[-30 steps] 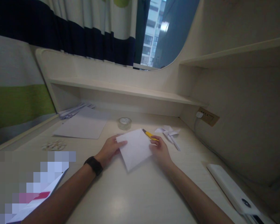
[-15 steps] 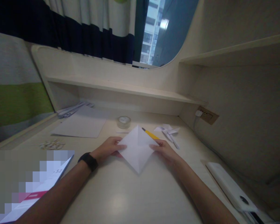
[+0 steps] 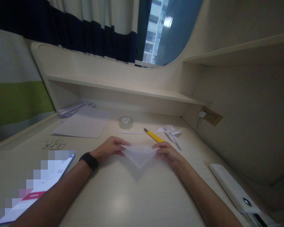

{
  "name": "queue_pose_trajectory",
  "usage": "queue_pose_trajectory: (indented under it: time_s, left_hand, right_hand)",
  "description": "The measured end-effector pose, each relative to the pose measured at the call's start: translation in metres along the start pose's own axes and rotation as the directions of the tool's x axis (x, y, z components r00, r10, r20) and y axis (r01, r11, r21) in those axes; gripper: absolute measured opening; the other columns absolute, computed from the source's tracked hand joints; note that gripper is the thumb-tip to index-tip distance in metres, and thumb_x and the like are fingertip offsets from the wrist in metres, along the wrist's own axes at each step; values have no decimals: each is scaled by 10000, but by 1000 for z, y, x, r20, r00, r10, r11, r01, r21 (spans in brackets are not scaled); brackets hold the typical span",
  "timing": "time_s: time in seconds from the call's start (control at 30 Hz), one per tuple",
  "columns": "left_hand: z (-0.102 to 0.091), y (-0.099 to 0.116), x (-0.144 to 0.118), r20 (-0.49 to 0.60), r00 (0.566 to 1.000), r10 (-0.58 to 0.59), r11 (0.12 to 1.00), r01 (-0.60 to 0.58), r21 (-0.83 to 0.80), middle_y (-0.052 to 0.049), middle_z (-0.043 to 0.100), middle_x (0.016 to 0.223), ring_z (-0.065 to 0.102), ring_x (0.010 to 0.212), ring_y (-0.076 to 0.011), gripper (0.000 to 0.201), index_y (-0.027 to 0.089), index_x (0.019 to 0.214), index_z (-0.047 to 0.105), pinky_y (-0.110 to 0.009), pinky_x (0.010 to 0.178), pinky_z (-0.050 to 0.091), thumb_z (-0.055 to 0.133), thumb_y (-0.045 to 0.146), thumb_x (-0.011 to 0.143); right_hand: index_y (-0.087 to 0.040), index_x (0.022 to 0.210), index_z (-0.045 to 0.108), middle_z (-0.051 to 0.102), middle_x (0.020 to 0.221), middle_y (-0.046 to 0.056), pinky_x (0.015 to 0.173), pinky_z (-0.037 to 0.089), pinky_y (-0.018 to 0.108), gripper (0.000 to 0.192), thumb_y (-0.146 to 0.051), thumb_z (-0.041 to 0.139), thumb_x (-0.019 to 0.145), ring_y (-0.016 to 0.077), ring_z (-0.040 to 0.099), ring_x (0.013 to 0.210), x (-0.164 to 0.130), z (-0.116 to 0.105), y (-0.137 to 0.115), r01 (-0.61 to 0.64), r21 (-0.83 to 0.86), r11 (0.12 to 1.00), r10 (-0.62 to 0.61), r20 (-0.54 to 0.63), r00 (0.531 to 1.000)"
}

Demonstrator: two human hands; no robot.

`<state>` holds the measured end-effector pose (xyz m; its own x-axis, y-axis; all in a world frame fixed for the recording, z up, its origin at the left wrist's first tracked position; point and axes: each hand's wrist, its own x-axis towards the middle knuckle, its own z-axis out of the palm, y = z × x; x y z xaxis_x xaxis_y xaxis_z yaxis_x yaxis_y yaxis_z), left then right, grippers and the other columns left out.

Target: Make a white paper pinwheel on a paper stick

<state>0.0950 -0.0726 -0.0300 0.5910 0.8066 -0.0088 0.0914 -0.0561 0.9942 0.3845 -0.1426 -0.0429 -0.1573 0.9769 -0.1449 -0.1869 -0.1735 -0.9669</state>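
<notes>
Curtain (image 3: 21, 101) with white, dark blue and green bands hangs at the upper left of the frame. At the lower left, a lit screen (image 3: 50, 181) lies on the desk (image 3: 123, 201), its left part masked by blocks. Above it, a heap of small pale pieces (image 3: 52, 144) sits near a large sheet (image 3: 84, 124), with more papers (image 3: 77, 108) behind. Left hand (image 3: 109, 147), with a black watch (image 3: 89, 161) on the wrist, is left of centre; its fingers pinch the left corner of the white paper (image 3: 139, 155). The roll of tape (image 3: 126, 123) stands above centre, with a thin white stick (image 3: 130, 133) just below it. The white paper is at the centre of the frame between both hands, a triangle with its point toward the bottom edge. The yellow knife (image 3: 155, 135) lies right of centre, blade toward upper left; contact with the right hand (image 3: 169, 152) cannot be told. That hand's fingers pinch the paper's right corner. Beyond is a paper pinwheel (image 3: 171, 133). A socket (image 3: 211, 116) holds a plug at mid-right; a white device (image 3: 232, 186) lies lower right.
</notes>
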Motion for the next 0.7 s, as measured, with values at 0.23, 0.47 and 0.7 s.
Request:
queue_pose_trajectory:
  time_s: [0.23,0.47,0.7]
  left_hand:
    - [1,9,0,-35,997,75,986,-69,149,-60,750,827,685,755,-210,223,175,764,765,-307,681,561,630,109,600]
    - [23,19,-1,95,951,294,891,-308,334,-32,754,802,690,771,-198,221,219,767,769,-316,736,543,564,167,704]
    - [24,28,-10,195,893,405,841,-447,305,-43,733,1020,671,945,-226,327,245,952,752,-344,851,502,534,145,730]
  right_hand:
    - [-154,879,712,676,856,34,751,462,276,267,-258,702,634,168,607,786,-13,-8,-27,84,-302,949,17,318,948]
    - [-188,1034,683,673,899,52,695,446,267,342,-438,598,819,184,585,807,-13,16,-36,249,-659,710,-106,250,963]
    - [-121,693,679,524,548,-25,457,297,200,330,-448,660,732,86,423,492,-16,27,-31,90,-756,649,77,182,980]
